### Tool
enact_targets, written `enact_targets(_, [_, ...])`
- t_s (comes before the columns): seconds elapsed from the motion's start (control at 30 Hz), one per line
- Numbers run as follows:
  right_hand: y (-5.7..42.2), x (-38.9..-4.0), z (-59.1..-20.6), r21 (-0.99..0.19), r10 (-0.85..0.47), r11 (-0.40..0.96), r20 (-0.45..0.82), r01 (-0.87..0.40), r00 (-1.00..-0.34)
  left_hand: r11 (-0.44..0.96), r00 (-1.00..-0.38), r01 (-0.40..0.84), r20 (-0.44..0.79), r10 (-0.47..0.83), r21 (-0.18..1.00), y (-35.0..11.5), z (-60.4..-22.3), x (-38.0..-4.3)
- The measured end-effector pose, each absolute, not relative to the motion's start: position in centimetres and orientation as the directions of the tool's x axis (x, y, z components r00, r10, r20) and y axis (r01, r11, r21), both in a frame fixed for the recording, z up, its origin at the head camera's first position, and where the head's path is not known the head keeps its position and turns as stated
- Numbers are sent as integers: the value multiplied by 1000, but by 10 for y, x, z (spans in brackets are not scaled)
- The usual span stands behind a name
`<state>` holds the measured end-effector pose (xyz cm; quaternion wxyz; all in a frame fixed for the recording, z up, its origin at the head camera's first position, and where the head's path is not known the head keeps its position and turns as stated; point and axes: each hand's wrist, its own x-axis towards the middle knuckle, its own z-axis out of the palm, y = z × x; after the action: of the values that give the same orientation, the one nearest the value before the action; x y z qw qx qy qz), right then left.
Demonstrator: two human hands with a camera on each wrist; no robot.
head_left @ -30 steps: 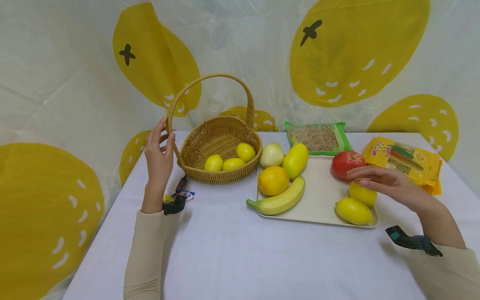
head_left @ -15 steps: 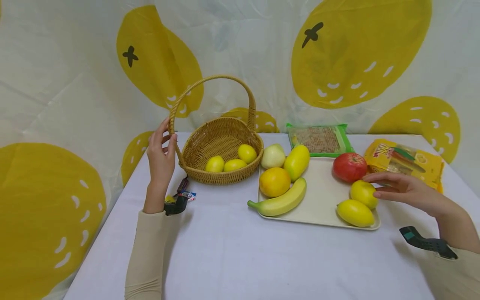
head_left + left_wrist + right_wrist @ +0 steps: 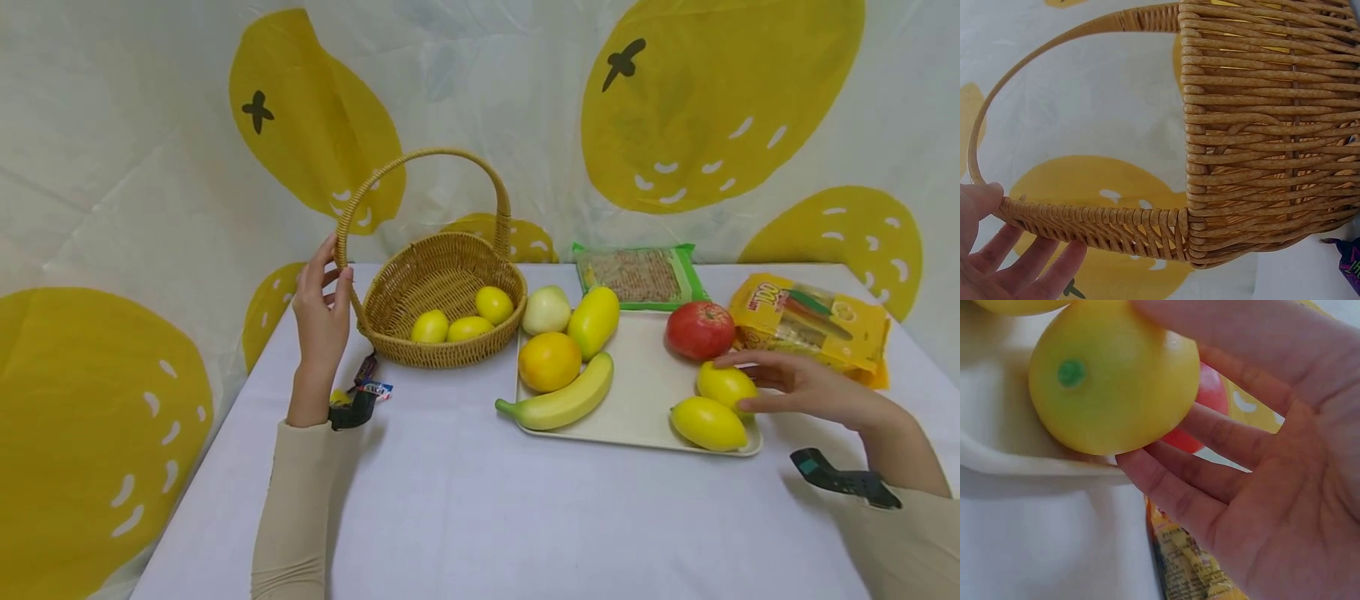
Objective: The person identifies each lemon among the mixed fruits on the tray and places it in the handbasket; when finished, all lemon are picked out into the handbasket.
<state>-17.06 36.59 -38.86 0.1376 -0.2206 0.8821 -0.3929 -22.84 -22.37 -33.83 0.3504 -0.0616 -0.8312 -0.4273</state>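
My right hand (image 3: 813, 390) pinches a lemon (image 3: 722, 385) between thumb and fingers; my left hand (image 3: 321, 321) grips the handle (image 3: 1110, 226). Grasping, I judge; lifting calls for steady fingers, clear of the other lemon (image 3: 707, 423) by my thumb.

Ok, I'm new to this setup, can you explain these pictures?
There is no machine here: a person works bare-handed. The wide picture is taken from the head, looking forward and down; the two close ones are taken from each wrist. The left hand grips the handle of a wicker basket holding three lemon-like fruits. The right hand pinches a lemon. On the table, a tray carries another lemon, a pomegranate, a banana, an orange and a mango. A green-edged packet and yellow packaging lie nearby.
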Motion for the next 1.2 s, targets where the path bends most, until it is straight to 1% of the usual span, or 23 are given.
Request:
enact_targets(0.13, [358,-171,-389,-723,-483,628,-73,-287,-873,628,-749,400,633,-196,668,-223,-338,-228])
enact_targets(0.33, [348,-173,-391,-725,-478,634,-94,-269,-873,623,-748,394,630,-210,676,-224,-339,-228])
enact_targets(0.53, [343,-174,-391,-731,-497,609,-49,-309,-866,625,-743,394,634,-216,674,-225,-340,-229])
enact_targets(0.83, [339,-175,-391,-756,-515,568,-19,-325,-857,619,-741,404,638,-210,673,-223,-340,-229])
enact_targets(1.0, [336,-179,-385,-758,-484,582,-34,-293,-874,617,-735,411,645,-212,671,-223,-340,-229])
enact_targets(1.1, [331,-183,-380,-765,-468,573,-12,-293,-884,618,-732,416,649,-208,667,-224,-340,-229])
enact_targets(1.2, [323,-188,-373,-784,-477,522,59,-337,-877,616,-731,420,651,-206,666,-224,-340,-229])
